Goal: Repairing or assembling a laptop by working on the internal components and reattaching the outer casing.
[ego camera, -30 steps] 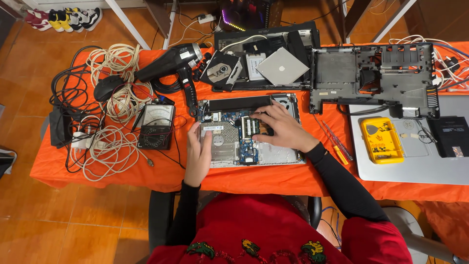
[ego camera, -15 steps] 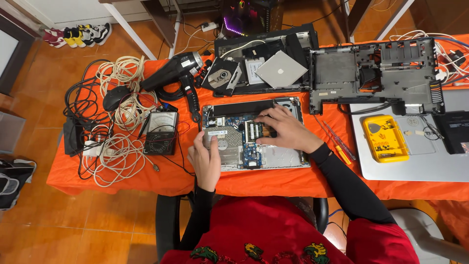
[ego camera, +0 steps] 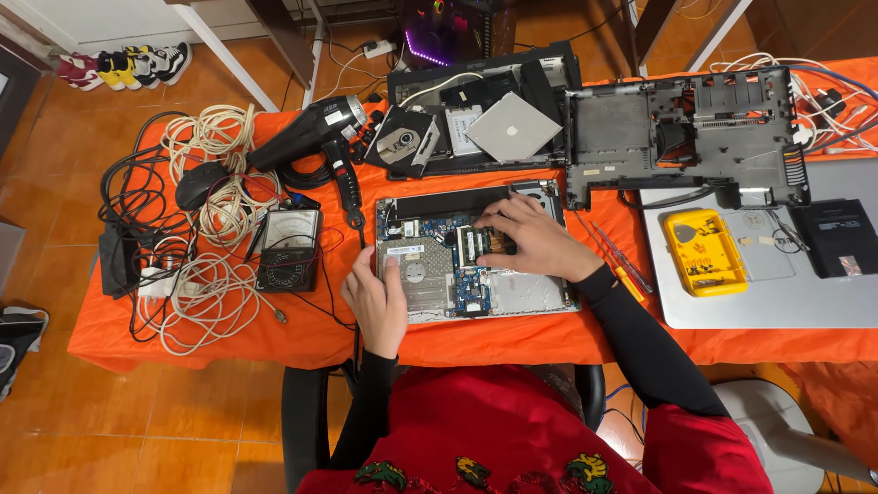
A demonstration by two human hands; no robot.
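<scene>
An opened laptop base (ego camera: 512,295) with its circuit board bare lies on the orange table (ego camera: 302,334) right in front of me. My left hand (ego camera: 375,302) rests flat on its near left corner, thumb on the silver drive cover (ego camera: 422,279). My right hand (ego camera: 533,241) lies over the middle of the board, fingers spread, with the fingertips pressing on the green memory module (ego camera: 476,243). Neither hand holds a tool.
To the left lie a black hair dryer (ego camera: 311,133), an analogue meter (ego camera: 288,249), a mouse (ego camera: 199,186) and tangled cables (ego camera: 206,293). Behind are laptop shells (ego camera: 686,137) and an optical drive (ego camera: 402,144). On the right, screwdrivers (ego camera: 615,256), a yellow parts box (ego camera: 704,252) and a silver laptop (ego camera: 777,293).
The view has shifted a little to the right. My right hand has slid slightly left over the board onto the memory module. My left hand stays on the base's left corner.
</scene>
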